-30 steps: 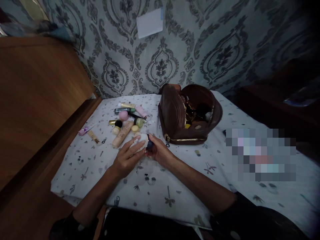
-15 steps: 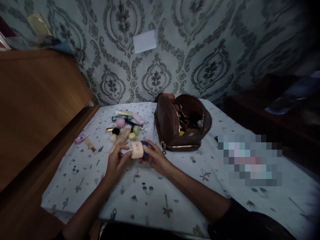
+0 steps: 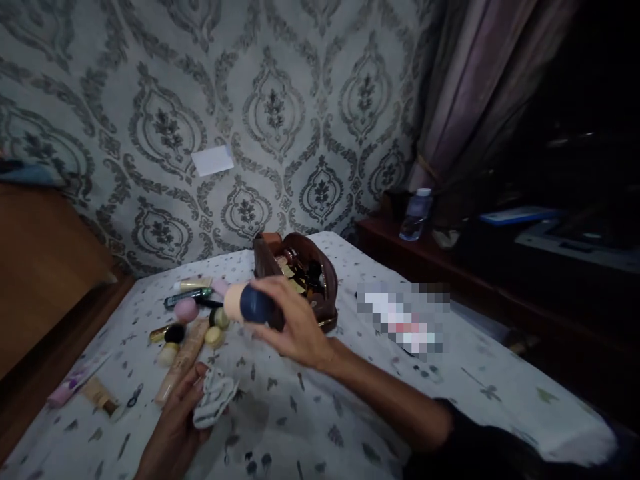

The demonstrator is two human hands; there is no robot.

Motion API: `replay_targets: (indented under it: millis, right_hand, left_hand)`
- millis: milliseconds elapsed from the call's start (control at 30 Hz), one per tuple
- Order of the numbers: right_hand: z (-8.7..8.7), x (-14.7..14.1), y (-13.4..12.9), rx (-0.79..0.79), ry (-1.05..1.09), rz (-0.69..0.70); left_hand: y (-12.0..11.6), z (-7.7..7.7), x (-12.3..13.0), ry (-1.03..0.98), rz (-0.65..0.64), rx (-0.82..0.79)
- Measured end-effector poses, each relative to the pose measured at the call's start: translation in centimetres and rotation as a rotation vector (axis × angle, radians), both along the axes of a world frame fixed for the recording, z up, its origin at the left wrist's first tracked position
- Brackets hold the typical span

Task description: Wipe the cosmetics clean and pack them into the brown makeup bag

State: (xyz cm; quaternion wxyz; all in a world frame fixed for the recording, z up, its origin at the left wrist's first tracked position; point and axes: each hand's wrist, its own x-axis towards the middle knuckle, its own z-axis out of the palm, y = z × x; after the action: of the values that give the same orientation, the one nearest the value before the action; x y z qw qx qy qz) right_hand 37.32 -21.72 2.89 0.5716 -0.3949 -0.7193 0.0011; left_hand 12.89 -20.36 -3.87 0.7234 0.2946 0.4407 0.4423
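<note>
My right hand (image 3: 300,330) is wrapped round a cream-coloured cosmetic bottle (image 3: 233,303) with a wide navy cap, raised above the table and tilted to the left. Lower down, my left hand (image 3: 175,417) grips a crumpled white cloth (image 3: 214,400) with dark marks. Behind the right hand stands a brown leather cosmetic bag (image 3: 264,257), unzipped, with dark and gold items inside; the forearm and hand cover part of its front. Left of the bottle lie a pink round sponge (image 3: 186,310), a long beige tube (image 3: 187,353), a green tube (image 3: 187,297) and several small jars.
The table (image 3: 280,427) has a white patterned cover. A pink-purple tube (image 3: 70,387) and a small beige tube (image 3: 100,395) lie at left. A pixelated object (image 3: 400,323) rests at right. Beyond it, a water bottle (image 3: 416,215) stands on a dark red ledge.
The view has swung right. My hands have moved apart: the right has carried the bottle up toward the bag, while the left is lower with the cloth.
</note>
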Motion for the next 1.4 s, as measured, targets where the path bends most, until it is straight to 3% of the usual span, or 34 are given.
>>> replay_targets:
  millis: [100, 167, 233, 333, 533, 767, 1200, 1400]
  right_hand:
    - [4.0, 4.5, 2.0, -0.039, 0.096, -0.244]
    - [6.2, 7.3, 4.2, -0.145, 0.013, -0.405]
    - [7.6, 9.3, 6.7, -0.301, -0.185, -0.546]
    - [8.5, 10.5, 10.1, -0.532, -0.536, -0.604]
    - [7.6, 9.7, 14.8, -0.721, -0.722, -0.510]
    - [5.6, 9.7, 17.8, -0.826, -0.807, -0.502]
    - [3.8, 8.6, 17.7, -0.731, -0.916, -0.538]
    - [3.9, 8.9, 17.2, -0.735, -0.912, -0.524]
  left_hand:
    - [0.3, 0.1, -0.1, 0.031, 0.004, 0.003]
    - [0.4, 0.0, -0.1, 0.056, 0.017, 0.003]
    - [0.4, -0.1, 0.0, 0.072, 0.034, 0.006]
    - [0.4, -0.3, 0.3, 0.085, 0.067, 0.013]
    - [0.8, -0.9, 0.3, 0.102, 0.087, 0.007]
    - [1.5, -2.0, -0.5, 0.119, 0.060, -0.016]
    - [1.4, -2.0, -0.7, -0.028, -0.135, -0.027]
    - [0.7, -0.9, 0.2, -0.082, -0.138, 0.027]
